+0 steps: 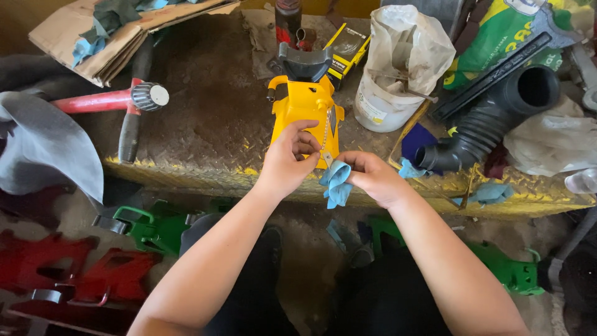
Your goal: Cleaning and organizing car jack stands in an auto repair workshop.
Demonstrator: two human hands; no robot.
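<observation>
yellow steel is what your left hand (287, 160) rests on: its fingers curl against the base of the yellow jack stand (306, 115), just beyond your knuckles. your right hand (371, 177), beside it, pinches a blue rag (336, 183) at the stand's small chain (324, 132). brace with the left and wipe in short strokes, keeping the cloth clear of the links. beyond your hands lies a worn checker-plate bench (205, 118); right of them, a white bucket (382, 102) and black hose (491, 121).
</observation>
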